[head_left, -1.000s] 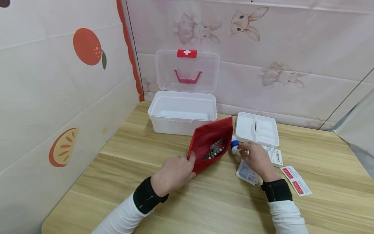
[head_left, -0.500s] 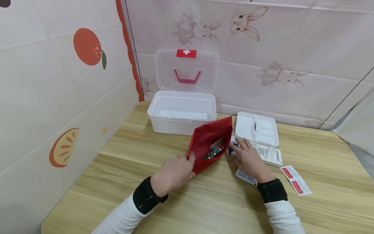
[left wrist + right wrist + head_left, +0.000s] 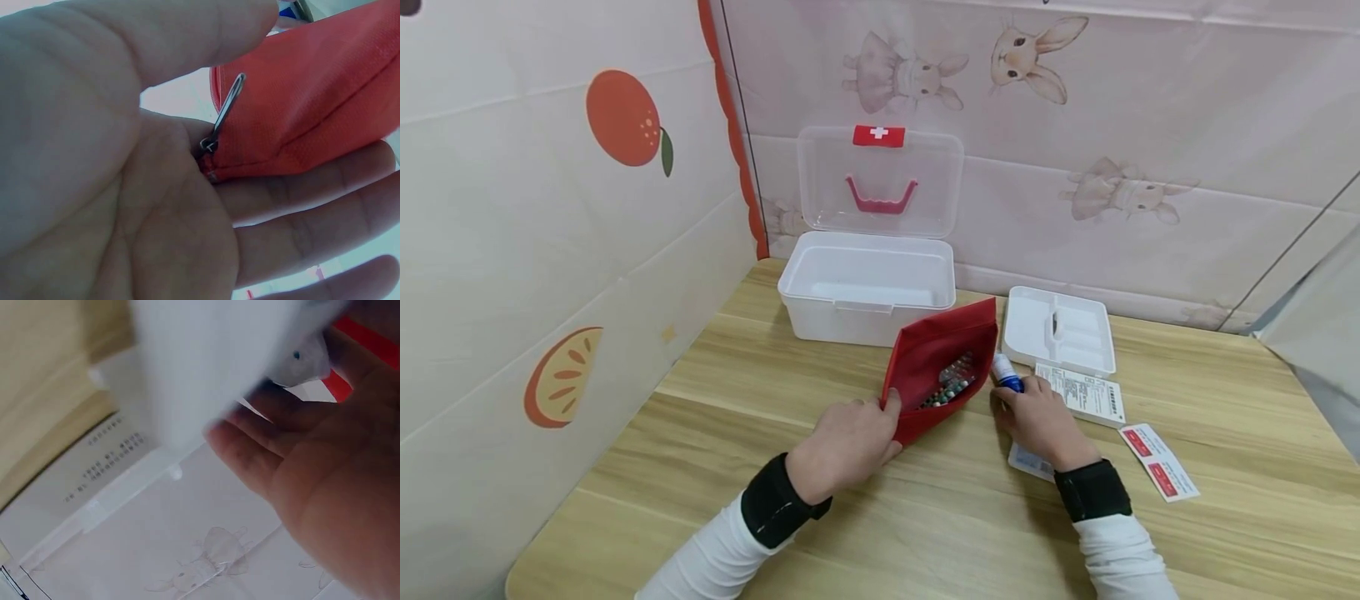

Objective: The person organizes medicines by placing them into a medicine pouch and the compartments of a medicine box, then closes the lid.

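Right hand (image 3: 1043,419) back, gripping small bottle (image 3: 1006,372)

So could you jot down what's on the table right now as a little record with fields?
left hand: left hand grips the edge of the red pouch, holding it open
right hand: right hand holds a small bottle with a blue band beside the pouch mouth
pouch contents: blister packs of pills
behind: white first-aid box, lid up
right of box: white tray
loose on table: leaflet, red and white packets
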The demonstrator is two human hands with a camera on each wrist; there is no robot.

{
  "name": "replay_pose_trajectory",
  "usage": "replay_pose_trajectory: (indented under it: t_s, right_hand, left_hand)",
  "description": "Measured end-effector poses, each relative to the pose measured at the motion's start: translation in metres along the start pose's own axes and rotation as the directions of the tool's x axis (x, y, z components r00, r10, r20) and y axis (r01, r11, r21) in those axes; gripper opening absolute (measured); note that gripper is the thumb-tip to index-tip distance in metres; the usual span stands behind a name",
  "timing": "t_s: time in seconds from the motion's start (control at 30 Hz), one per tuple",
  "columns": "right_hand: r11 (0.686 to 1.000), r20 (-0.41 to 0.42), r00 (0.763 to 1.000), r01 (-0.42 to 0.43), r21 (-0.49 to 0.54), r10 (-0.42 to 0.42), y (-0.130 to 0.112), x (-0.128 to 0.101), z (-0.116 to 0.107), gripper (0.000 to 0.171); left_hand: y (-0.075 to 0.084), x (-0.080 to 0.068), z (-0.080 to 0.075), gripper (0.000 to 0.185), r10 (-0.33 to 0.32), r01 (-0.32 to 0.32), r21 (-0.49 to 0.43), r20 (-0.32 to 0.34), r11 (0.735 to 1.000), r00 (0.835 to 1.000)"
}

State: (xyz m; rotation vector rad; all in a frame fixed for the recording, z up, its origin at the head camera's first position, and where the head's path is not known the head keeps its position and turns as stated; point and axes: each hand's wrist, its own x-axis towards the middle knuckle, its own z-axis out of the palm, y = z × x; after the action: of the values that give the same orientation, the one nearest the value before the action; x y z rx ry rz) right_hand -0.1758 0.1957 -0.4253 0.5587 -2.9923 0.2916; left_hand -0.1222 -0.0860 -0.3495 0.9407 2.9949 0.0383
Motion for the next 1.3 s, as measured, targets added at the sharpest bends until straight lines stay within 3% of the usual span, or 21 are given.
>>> replay_pose_trajectory:
  t_s: [0.37,0.67,0.83,1.03,1.17,1.3]
  right_hand:
    - [0.996,0.001,0.999,-0.032,0.087,0.032,0.004,0.000,-0.003,0.042]
    - [0.984,-0.090,0.993,-0.063,0.166,0.079,-0.002,0.001,-0.025,0.056]
    - [0.976,-0.175,0.979,-0.066,0.207,0.103,-0.007,0.001,-0.031,0.053]
    - [0.957,-0.328,0.934,-0.046,0.287,0.143,-0.018,0.000,-0.041,0.047]
    - [0.925,-0.443,0.882,0.019,0.379,0.163,-0.028,-0.004,-0.048,0.048]
    - [0.879,-0.504,0.844,0.087,0.469,0.185,-0.037,-0.007,-0.055,0.051]
  left_hand:
    - [0.000,0.001,0.002,0.057,-0.002,0.002,-0.001,0.009,1.000,1.000]
    - [-0.001,0.002,0.003,0.058,-0.003,0.003,0.008,0.011,1.000,1.000]
    - [-0.001,0.002,0.003,0.058,-0.007,0.007,0.006,0.014,1.000,1.000]
    - [0.000,0.001,0.003,0.058,-0.005,0.005,0.012,0.008,1.000,1.000]
    - [-0.001,0.001,0.004,0.058,0.002,-0.002,0.024,-0.003,1.000,1.000]
    - [-0.001,0.001,0.004,0.057,0.010,-0.010,0.032,-0.013,0.999,1.000]
